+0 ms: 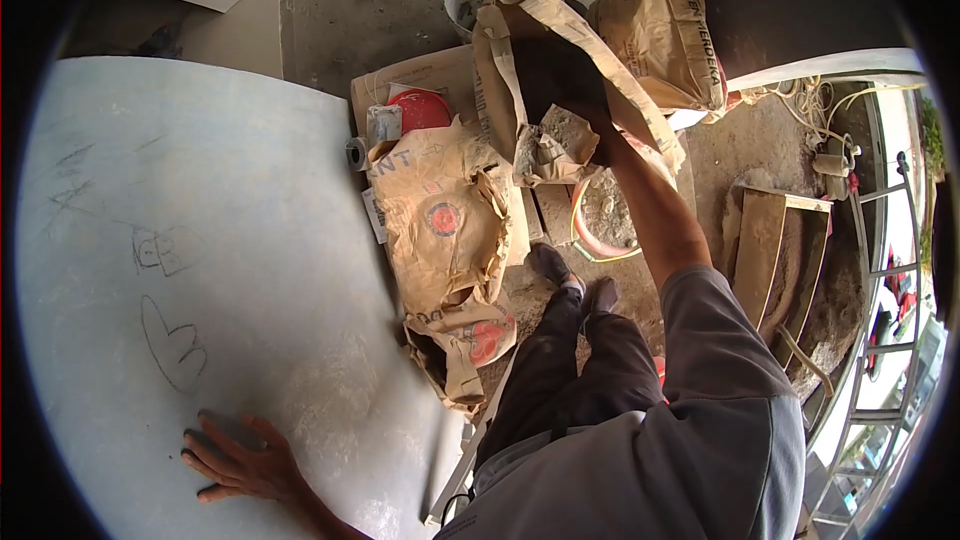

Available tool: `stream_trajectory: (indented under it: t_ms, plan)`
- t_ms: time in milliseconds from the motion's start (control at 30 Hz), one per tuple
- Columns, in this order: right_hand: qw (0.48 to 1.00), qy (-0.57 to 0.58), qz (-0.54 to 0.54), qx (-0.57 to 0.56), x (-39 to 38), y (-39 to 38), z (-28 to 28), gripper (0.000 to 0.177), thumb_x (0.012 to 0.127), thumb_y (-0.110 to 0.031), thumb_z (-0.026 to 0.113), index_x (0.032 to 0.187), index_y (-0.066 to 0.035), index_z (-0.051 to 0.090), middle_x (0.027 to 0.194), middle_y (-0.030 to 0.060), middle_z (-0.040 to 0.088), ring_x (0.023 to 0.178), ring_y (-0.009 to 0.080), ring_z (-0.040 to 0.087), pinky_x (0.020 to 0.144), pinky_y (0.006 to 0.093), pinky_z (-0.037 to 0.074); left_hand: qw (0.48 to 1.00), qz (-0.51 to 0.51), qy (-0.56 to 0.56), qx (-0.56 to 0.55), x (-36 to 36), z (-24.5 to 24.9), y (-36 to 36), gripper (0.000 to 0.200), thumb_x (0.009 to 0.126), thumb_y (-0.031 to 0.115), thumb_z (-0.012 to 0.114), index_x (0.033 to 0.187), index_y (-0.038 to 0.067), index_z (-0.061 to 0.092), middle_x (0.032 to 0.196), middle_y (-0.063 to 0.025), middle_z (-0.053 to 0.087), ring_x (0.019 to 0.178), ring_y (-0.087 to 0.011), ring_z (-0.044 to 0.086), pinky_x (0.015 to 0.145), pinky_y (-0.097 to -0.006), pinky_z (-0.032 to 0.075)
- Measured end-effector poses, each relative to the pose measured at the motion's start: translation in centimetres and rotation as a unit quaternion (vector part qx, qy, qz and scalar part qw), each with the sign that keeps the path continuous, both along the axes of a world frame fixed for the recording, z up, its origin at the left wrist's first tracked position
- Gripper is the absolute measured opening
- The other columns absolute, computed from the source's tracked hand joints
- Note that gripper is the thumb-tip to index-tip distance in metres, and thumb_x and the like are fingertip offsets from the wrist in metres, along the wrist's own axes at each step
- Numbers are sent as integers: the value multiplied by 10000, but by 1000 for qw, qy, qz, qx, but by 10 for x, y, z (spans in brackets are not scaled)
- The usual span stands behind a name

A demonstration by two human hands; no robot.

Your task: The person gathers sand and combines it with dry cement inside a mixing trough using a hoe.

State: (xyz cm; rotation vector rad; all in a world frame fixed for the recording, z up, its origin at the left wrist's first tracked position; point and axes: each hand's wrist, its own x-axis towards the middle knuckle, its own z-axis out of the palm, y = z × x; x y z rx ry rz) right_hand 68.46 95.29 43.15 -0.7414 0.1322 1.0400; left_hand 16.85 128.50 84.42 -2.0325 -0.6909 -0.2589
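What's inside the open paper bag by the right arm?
The right forearm reaches into the open paper bag; beyond that, only dark shadow shows. The right hand and any contents can't be made out.

1. Open sack [497, 70]: plain tan outside; nearly black within, as I look.
2. Left of the open sack: a rounded object [424, 108], bright red; farther left, a panel [270, 190], pale blue-grey with dark scrawls.
3. Just below-left of it: a crumpled sack [430, 265], tan; blue-grey letters; red-and-dark round emblem.
4. Just right of it: an upright sack [655, 35], tan; black lettering.
5. Just below it: a bucket [588, 228], orange-red inside; yellow-green edge.
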Motion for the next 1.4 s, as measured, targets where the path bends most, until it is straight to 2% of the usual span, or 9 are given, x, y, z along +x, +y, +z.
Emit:
stream_trajectory:
  t_ms: [267, 367, 433, 500, 567, 633, 767, 1067, 1400]
  plan:
    - [999, 43, 26, -20, 6, -1, 20, 324, 1024, -285, 651, 1217, -31, 709, 1123, 104, 753, 923, 229, 738, 815, 398, 596, 1000, -3, 4, 8, 1, 0, 1, 609, 958, 465, 651, 1465, 130, 618, 1606, -130, 446, 1579, -299, 288, 1246, -655, -66]
    - [967, -136, -20, -216, 22, -9, -22, 274, 955, -227, 737, 1181, -76, 704, 944, 45, 714, 777, 157, 665, 709, 348, 548, 1000, -4, 2, 7, 0, 0, 1, 608, 957, 464, 653, 1463, 128, 619, 1606, -129, 447, 1579, -296, 286, 1248, -655, -65]
    - [963, -144, -26, -228, 41, -16, -83, 256, 932, -230, 757, 1137, -85, 704, 816, 12, 653, 658, 120, 587, 590, 320, 479, 1000, -5, 2, 9, 0, -1, 1, 606, 958, 466, 651, 1460, 127, 621, 1606, -127, 446, 1580, -295, 283, 1248, -654, -66]
    - [949, -161, -19, -271, 44, -20, -83, 236, 926, -266, 758, 1067, -85, 702, 764, 9, 630, 613, 118, 571, 533, 329, 464, 1000, -7, 3, 14, 0, 0, 1, 603, 962, 471, 645, 1457, 127, 623, 1608, -125, 445, 1581, -295, 280, 1249, -653, -67]
    - [920, -186, 2, -344, 35, -22, -24, 268, 936, -335, 741, 969, -73, 700, 790, 35, 645, 641, 152, 617, 536, 375, 503, 1000, -2, 0, 13, 0, -1, 1, 601, 964, 477, 638, 1452, 127, 627, 1608, -123, 446, 1581, -296, 279, 1248, -653, -73]
    - [913, -208, -9, -350, 23, -20, 29, 256, 923, -330, 744, 887, -85, 680, 680, 15, 561, 524, 142, 522, 452, 360, 421, 1000, 1, -2, 11, 0, -2, 2, 600, 966, 484, 632, 1448, 127, 629, 1607, -122, 448, 1581, -295, 279, 1247, -651, -80]
    - [909, -129, 5, -397, 21, -15, 54, 276, 910, -298, 754, 749, -102, 647, 550, 10, 484, 380, 151, 397, 367, 342, 335, 1000, 13, 0, 14, -2, -2, 2, 603, 967, 497, 624, 1445, 129, 632, 1601, -118, 456, 1582, -291, 279, 1247, -644, -95]
    - [932, -116, -8, -342, -11, -43, 104, 253, 927, -232, 747, 807, -14, 707, 646, 92, 646, 499, 202, 635, 451, 351, 523, 999, 28, -1, 15, 0, -2, 1, 604, 968, 508, 611, 1449, 144, 629, 1587, -104, 466, 1581, -285, 280, 1248, -639, -107]
    - [923, -148, -14, -355, -61, -102, 147, 215, 965, -220, 725, 878, -25, 701, 677, 56, 630, 471, 155, 571, 418, 315, 466, 997, 49, 29, 50, -2, -3, 2, 593, 948, 533, 629, 1409, 160, 663, 1563, -96, 481, 1563, -288, 304, 1228, -679, -117]
